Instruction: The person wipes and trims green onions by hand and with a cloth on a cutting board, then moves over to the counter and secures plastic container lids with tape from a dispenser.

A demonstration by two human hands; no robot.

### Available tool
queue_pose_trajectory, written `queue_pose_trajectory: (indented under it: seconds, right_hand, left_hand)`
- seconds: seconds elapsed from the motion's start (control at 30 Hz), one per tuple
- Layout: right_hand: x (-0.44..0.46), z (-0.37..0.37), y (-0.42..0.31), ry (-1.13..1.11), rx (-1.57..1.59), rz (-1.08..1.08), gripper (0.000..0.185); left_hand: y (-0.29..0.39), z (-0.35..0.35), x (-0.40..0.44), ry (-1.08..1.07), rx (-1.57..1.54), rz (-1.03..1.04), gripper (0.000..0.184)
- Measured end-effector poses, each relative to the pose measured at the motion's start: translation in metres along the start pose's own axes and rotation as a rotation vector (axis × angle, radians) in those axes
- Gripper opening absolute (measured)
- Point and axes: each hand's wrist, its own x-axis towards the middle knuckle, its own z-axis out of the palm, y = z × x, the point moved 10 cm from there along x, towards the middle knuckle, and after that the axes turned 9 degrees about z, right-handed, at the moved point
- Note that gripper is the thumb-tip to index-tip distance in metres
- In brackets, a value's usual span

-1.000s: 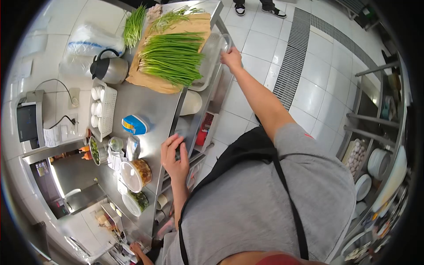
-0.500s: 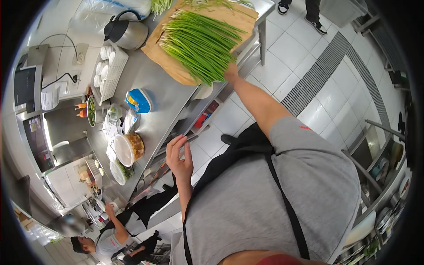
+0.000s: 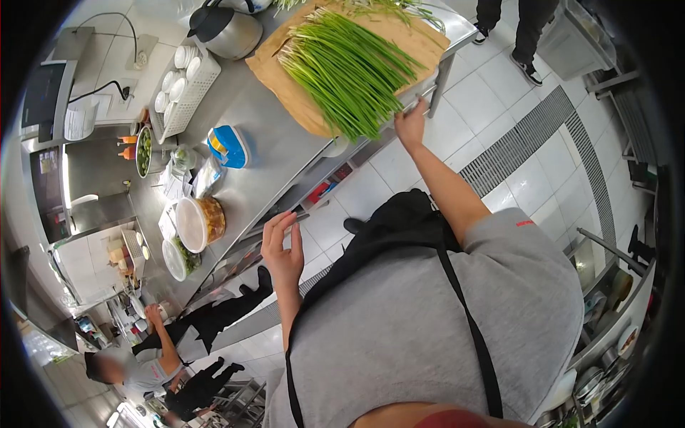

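A large heap of long spring onions [image 3: 357,75] lies on brown paper [image 3: 292,107] on the steel counter, pale ends to the left and green tips toward the front edge. My right hand [image 3: 410,127] is at that edge, just right of the green tips, with fingers stretched out and nothing visible in them. Whether its fingertips touch the paper or counter rim, I cannot tell. My left hand [image 3: 282,250] hangs in the air in front of the counter, fingers slightly curved and apart, holding nothing.
On the counter [image 3: 275,153] stand a steel jug [image 3: 232,34], a white basket [image 3: 189,96] of cups, a blue-and-white container [image 3: 228,146] and a lidded tub [image 3: 201,222]. A co-worker [image 3: 153,360] stands at lower left; another person's legs [image 3: 531,36] show at upper right.
My right hand has drawn slightly right, away from the green tips, and its fingers show more. The view has shifted a little. My left hand stays raised and open.
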Motion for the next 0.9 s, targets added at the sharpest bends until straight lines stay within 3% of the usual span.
queue_pose_trajectory:
  seconds: [0.3,0.33,0.47,0.5,0.53,0.57,0.6,0.67,0.7,0.73,0.77,0.8,0.87,0.9]
  right_hand:
    - [0.032,0.125,-0.031,-0.186,-0.412,-0.494,0.064]
    - [0.025,0.133,-0.039,-0.217,-0.461,-0.611,0.063]
    - [-0.055,0.122,-0.055,-0.270,-0.552,-1.437,0.061]
    - [-0.064,0.126,-0.036,-0.435,-0.702,-1.400,0.061]
    - [-0.044,0.137,0.020,-0.764,-1.121,-0.778,0.054]
    - [-0.085,0.124,0.025,-1.034,-1.348,-0.713,0.055]
    - [-0.128,0.111,0.014,-1.136,-1.352,-0.871,0.048]
    - [-0.223,0.100,-0.038,-1.558,-1.166,-0.759,0.040]
    - [-0.260,0.107,-0.077,-1.616,-1.034,-0.731,0.035]
    - [-0.291,0.116,-0.106,-1.662,-0.901,-0.689,0.030]
    - [-0.312,0.136,-0.134,-1.615,-0.757,-0.821,0.029]
    - [-0.330,0.160,-0.161,-1.558,-0.610,-0.943,0.028]
    - [-0.368,0.200,-0.226,-1.186,-0.341,-1.260,0.029]
    - [-0.386,0.228,-0.246,-1.131,-0.223,-1.343,0.035]
  left_hand:
    - [0.013,0.001,0.005,-0.002,-0.045,0.026,0.015]
    - [0.009,-0.005,0.000,0.014,-0.026,0.029,0.016]
    - [-0.025,-0.058,-0.021,0.197,0.165,-0.016,0.019]
    - [-0.041,-0.079,-0.032,0.287,0.209,-0.080,0.022]
    - [-0.061,-0.102,-0.049,0.410,0.285,-0.151,0.027]
    - [-0.080,-0.125,-0.063,0.507,0.300,-0.217,0.032]
    - [-0.103,-0.146,-0.081,0.623,0.263,-0.320,0.036]
    - [-0.174,-0.172,-0.122,0.907,-0.034,-0.442,0.035]
    - [-0.201,-0.185,-0.131,0.967,-0.091,-0.530,0.035]
    - [-0.227,-0.196,-0.130,0.970,-0.106,-0.493,0.035]
    - [-0.253,-0.207,-0.125,0.971,-0.125,-0.448,0.035]
    - [-0.265,-0.215,-0.107,0.836,0.021,-0.416,0.034]
    - [-0.285,-0.221,-0.071,0.606,0.202,-0.341,0.034]
    - [-0.295,-0.217,-0.054,0.517,0.244,-0.298,0.036]
